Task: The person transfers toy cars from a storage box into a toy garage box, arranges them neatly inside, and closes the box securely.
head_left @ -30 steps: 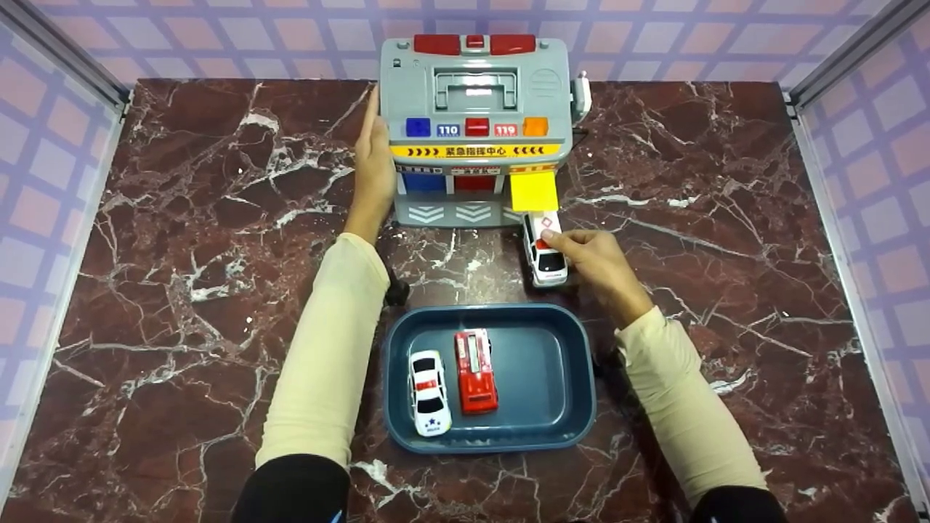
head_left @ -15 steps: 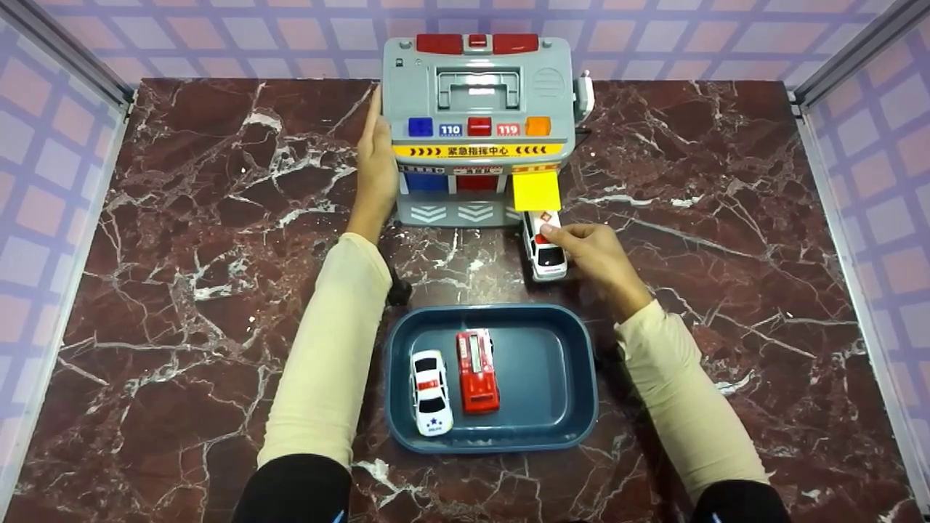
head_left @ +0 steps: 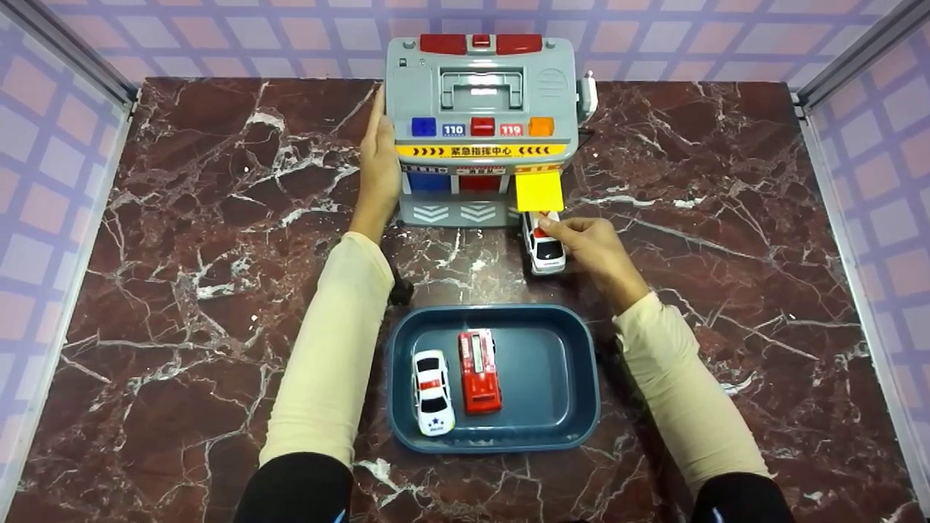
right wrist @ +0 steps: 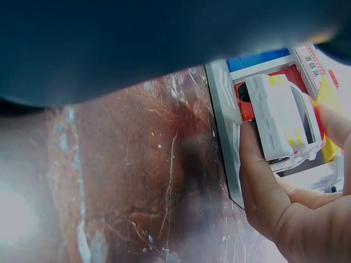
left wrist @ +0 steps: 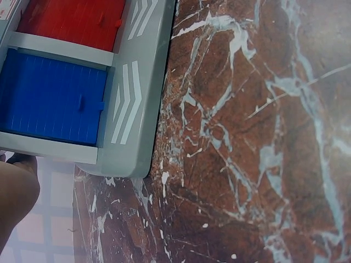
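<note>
A grey toy emergency station [head_left: 414, 87] with a handle on its roof stands at the back. My left hand [head_left: 379, 174] lies along its left side with fingers extended. The station's yellow door [head_left: 539, 192] is swung up at the right bay. My right hand [head_left: 599, 250] pinches a white toy ambulance [head_left: 548, 254], thumb on its roof, its rear under that door. In the right wrist view, fingers and thumb straddle the ambulance [right wrist: 282, 118] over the station's base. The blue door [left wrist: 55, 96] and red door [left wrist: 74, 22] are down.
A dark blue tray [head_left: 494, 444] lies in front of the station, holding a white toy police car [head_left: 434, 414] and a red toy fire truck [head_left: 481, 392]. A white handset-like part [head_left: 590, 94] sticks out on the station's right side. Patterned walls [head_left: 240, 36] enclose the marbled table.
My right hand has slid the ambulance backward, away from me, so more of its rear is hidden under the yellow door. My left hand stays against the station's side.
</note>
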`<state>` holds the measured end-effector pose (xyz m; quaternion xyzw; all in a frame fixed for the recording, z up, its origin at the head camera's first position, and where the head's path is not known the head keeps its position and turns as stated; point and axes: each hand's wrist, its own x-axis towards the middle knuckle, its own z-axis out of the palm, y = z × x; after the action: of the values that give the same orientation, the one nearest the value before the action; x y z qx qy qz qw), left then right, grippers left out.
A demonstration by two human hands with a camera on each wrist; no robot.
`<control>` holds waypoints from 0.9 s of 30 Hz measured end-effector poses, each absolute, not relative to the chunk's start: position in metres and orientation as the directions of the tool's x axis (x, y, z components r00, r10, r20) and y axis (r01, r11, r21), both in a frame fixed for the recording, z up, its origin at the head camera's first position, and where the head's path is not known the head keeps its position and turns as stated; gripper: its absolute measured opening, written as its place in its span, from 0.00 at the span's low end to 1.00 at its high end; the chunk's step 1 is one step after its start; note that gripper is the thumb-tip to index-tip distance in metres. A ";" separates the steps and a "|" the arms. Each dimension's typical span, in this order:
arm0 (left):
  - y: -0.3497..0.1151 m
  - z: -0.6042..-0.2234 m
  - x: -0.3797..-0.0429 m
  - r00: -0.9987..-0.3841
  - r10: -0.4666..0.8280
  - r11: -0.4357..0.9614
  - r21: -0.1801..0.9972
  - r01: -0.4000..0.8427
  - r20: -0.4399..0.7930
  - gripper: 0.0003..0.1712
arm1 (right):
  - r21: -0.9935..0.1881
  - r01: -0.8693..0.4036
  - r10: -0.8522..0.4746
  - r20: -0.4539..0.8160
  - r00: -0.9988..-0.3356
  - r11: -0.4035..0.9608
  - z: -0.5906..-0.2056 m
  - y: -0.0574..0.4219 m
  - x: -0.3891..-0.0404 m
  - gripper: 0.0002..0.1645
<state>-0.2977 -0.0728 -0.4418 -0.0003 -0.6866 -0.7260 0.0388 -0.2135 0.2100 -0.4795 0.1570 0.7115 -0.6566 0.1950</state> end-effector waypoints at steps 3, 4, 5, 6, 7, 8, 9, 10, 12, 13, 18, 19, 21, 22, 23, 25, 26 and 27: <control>-0.073 -0.441 -0.298 -0.997 -0.056 -0.059 0.997 0.058 0.054 0.29 | -0.877 0.472 -0.038 -0.476 -0.878 0.091 -0.480 0.210 -0.216 0.27; -0.073 -0.441 -0.298 -0.997 -0.057 -0.062 0.996 0.057 0.053 0.29 | -0.878 0.471 -0.039 -0.476 -0.879 0.089 -0.480 0.209 -0.216 0.27; -0.073 -0.441 -0.298 -0.997 -0.058 -0.057 0.997 0.059 0.055 0.29 | -0.878 0.471 -0.041 -0.475 -0.879 0.082 -0.480 0.209 -0.216 0.26; -0.072 -0.441 -0.297 -0.996 -0.058 -0.050 0.997 0.064 0.061 0.29 | -0.878 0.473 -0.041 -0.477 -0.878 0.077 -0.480 0.209 -0.217 0.26; -0.072 -0.441 -0.297 -0.996 -0.058 -0.044 0.997 0.069 0.066 0.29 | -0.877 0.475 -0.043 -0.478 -0.877 0.070 -0.480 0.209 -0.217 0.25; -0.072 -0.441 -0.297 -0.996 -0.058 -0.038 0.997 0.071 0.069 0.29 | -0.877 0.476 -0.046 -0.480 -0.876 0.067 -0.480 0.209 -0.217 0.25; -0.072 -0.441 -0.297 -0.996 -0.059 -0.033 0.997 0.071 0.069 0.29 | -0.876 0.478 -0.045 -0.481 -0.875 0.066 -0.480 0.209 -0.218 0.24; -0.073 -0.441 -0.297 -0.996 -0.060 -0.030 0.997 0.071 0.069 0.29 | -0.875 0.480 -0.045 -0.483 -0.875 0.064 -0.480 0.209 -0.218 0.23; -0.073 -0.442 -0.298 -0.996 -0.059 -0.036 0.997 0.073 0.070 0.29 | -0.875 0.481 -0.044 -0.484 -0.874 0.064 -0.480 0.208 -0.219 0.23; -0.073 -0.442 -0.298 -0.996 -0.061 -0.041 0.997 0.066 0.064 0.29 | -0.875 0.480 -0.044 -0.483 -0.875 0.066 -0.480 0.208 -0.219 0.23; -0.073 -0.444 -0.300 -0.997 -0.060 -0.043 0.998 0.055 0.052 0.29 | -0.873 0.484 -0.041 -0.486 -0.873 0.053 -0.481 0.208 -0.222 0.24; -0.073 -0.444 -0.300 -0.997 -0.062 -0.039 0.998 0.050 0.048 0.29 | -0.873 0.485 -0.038 -0.487 -0.873 0.053 -0.482 0.208 -0.223 0.24; -0.072 -0.442 -0.299 -0.997 -0.064 -0.028 0.998 0.050 0.048 0.29 | -0.872 0.485 -0.034 -0.488 -0.872 0.059 -0.482 0.207 -0.224 0.23; -0.072 -0.442 -0.298 -0.997 -0.066 -0.027 0.998 0.048 0.047 0.29 | -0.874 0.483 -0.032 -0.485 -0.874 0.061 -0.482 0.207 -0.224 0.23; -0.072 -0.442 -0.298 -0.997 -0.067 -0.026 0.998 0.049 0.047 0.29 | -0.874 0.482 -0.028 -0.484 -0.874 0.066 -0.482 0.206 -0.225 0.23; -0.073 -0.442 -0.298 -0.996 -0.070 -0.032 0.998 0.052 0.049 0.29 | -0.874 0.480 -0.021 -0.483 -0.875 0.077 -0.482 0.205 -0.226 0.24; -0.073 -0.442 -0.298 -0.996 -0.070 -0.038 0.998 0.053 0.050 0.29 | -0.873 0.480 -0.019 -0.483 -0.875 0.081 -0.482 0.205 -0.226 0.24; -0.073 -0.442 -0.298 -0.996 -0.070 -0.044 0.998 0.052 0.049 0.29 | -0.873 0.480 -0.016 -0.483 -0.876 0.084 -0.482 0.205 -0.227 0.25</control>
<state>-0.2983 -0.0725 -0.4421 0.0065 -0.6900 -0.7226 0.0420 -0.2270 0.2051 -0.4819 0.1629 0.7114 -0.6570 0.1889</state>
